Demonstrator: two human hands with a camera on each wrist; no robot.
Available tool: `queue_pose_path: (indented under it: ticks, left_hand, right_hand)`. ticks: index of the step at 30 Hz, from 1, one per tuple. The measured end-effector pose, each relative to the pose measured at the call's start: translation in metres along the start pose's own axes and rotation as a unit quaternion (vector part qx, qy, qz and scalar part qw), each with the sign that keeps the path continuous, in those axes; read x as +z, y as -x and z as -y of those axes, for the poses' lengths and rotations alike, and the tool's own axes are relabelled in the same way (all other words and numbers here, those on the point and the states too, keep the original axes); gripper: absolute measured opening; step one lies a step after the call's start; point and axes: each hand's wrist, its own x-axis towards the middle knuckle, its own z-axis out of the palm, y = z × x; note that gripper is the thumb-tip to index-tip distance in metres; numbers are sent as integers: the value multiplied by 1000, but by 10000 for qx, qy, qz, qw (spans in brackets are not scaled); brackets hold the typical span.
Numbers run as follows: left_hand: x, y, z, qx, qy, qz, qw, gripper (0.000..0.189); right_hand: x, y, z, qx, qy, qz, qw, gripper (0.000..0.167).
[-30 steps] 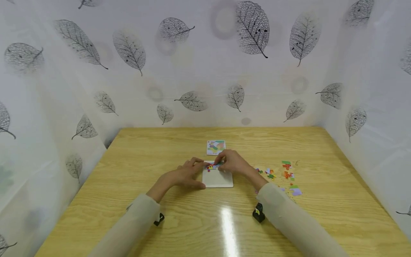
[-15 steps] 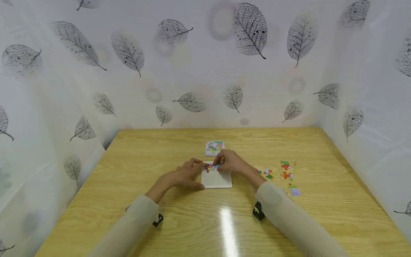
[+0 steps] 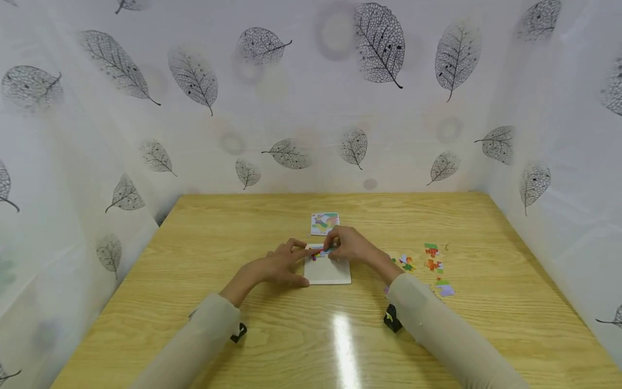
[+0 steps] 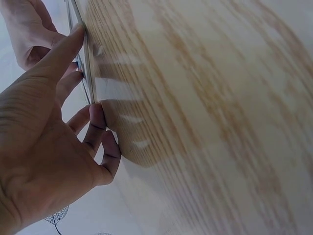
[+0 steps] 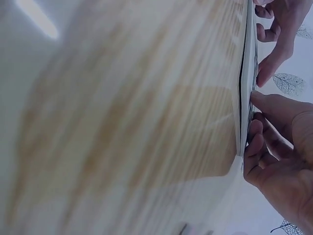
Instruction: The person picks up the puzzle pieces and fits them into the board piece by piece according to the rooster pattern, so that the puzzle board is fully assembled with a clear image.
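Observation:
A small white puzzle board (image 3: 328, 274) lies on the table with a few joined, colourful jigsaw pieces (image 3: 313, 257) along its far edge. My left hand (image 3: 279, 265) reaches in from the left, its index finger laid over these pieces and its thumb at the board's near left corner. The right hand (image 3: 353, 244) bends over the far right part of the board, thumb and fingertips pinching a bluish jigsaw piece (image 3: 326, 253), mostly hidden by the fingers. From the side, in the right wrist view, the right thumb and fingers (image 5: 257, 139) are right at the board's edge.
Just beyond the board lies a square picture card (image 3: 324, 222). Loose jigsaw pieces (image 3: 434, 265) are scattered to the right, some partly behind the right forearm. Black devices (image 3: 391, 319) show under both wrists. A leaf-print curtain (image 3: 306, 108) surrounds the wooden table (image 3: 233, 227).
My left index finger has slid a little to the right, covering more of the pieces near the right fingertips. The right hand stays almost where it was.

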Motion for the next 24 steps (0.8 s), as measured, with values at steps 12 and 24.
queue_pose_path:
  ticks: [12,24]
  left_hand:
    - [3,-2,2,52,11,-35,10000,82]
    - [5,-3,2,-169,-96,32,9998,83]
  right_hand:
    - [1,2,3,3,75,19,10000,13]
    - [-19,21,-7,-182,-736,459,9961,23]
